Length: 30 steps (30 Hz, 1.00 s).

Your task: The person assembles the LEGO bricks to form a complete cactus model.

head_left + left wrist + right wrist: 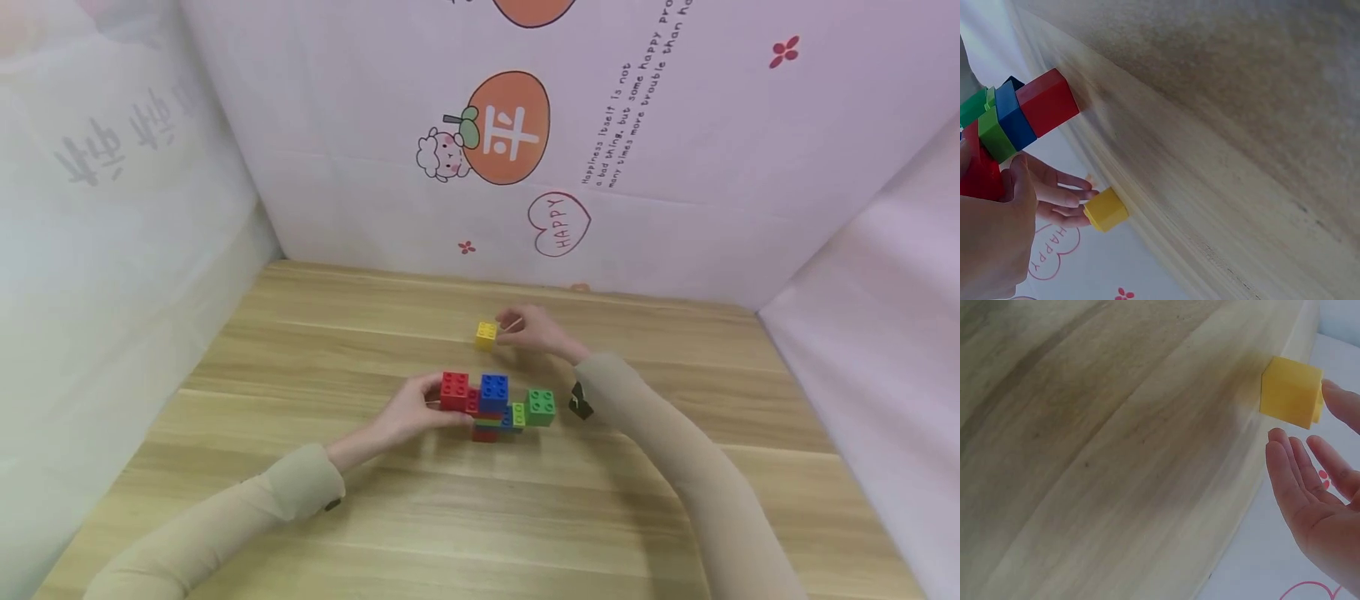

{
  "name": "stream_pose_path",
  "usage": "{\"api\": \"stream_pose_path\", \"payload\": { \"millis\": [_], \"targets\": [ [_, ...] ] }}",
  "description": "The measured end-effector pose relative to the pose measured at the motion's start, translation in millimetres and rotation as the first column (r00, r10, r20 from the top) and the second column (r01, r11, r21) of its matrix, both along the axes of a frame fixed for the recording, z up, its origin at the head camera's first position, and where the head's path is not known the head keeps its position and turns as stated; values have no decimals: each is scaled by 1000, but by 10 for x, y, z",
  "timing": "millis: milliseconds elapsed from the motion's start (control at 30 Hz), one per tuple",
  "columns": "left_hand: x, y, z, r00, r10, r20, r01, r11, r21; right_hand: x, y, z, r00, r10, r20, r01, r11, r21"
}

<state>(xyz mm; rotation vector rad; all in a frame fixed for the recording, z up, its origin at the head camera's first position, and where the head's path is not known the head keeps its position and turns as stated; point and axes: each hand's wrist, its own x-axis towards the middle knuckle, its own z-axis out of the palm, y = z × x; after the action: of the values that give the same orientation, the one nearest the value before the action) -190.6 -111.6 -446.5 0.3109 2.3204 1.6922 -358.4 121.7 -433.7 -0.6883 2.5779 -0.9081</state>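
Observation:
My left hand (408, 410) grips a joined build of toy building bricks at its left end, thumb and fingers around a red brick (454, 392). The build also has a blue brick (493, 392), a green brick (541, 407) at the right, and a lower red brick (1047, 103). A single yellow brick (486, 335) stands studs up on the table beyond the build. Just right of it is my right hand (536, 329), fingers spread and not closed around it. In the right wrist view the thumb is close to the yellow brick (1292, 392); whether it touches cannot be told.
The wood-grain table (480, 517) ends at a printed white cloth (360, 183) behind. White cloth also hangs on the left (112, 250) and right sides. A small black object (580, 402) shows beside the right sleeve (622, 396).

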Motion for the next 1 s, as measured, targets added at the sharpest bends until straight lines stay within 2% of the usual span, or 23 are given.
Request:
{"api": "stream_pose_path", "payload": {
  "millis": [133, 333, 633, 800, 1000],
  "targets": [
    [-5, 9, -28, 1000, 3, -17, -3, 1000, -10, -12, -28, -35, 1000, -12, 11, 12, 1000, 3],
    [-6, 11, -26, 1000, 10, 19, -10, 1000, 5, -4, -61, -83, 1000, -21, 20, 21, 1000, 14],
    [-11, 4, -36, 1000, 4, 24, -5, 1000, 10, 14, -87, -154, 999, -16, -37, 17, 999, 30],
    [1, 6, -23, 1000, 6, 17, -7, 1000, 18, 33, -47, -119, 998, -31, -49, 32, 999, 25],
    [-5, 10, -37, 1000, 6, 13, -6, 1000, 16, 123, 23, 36, 996, -27, -85, 28, 1000, 9]
  ]
}}
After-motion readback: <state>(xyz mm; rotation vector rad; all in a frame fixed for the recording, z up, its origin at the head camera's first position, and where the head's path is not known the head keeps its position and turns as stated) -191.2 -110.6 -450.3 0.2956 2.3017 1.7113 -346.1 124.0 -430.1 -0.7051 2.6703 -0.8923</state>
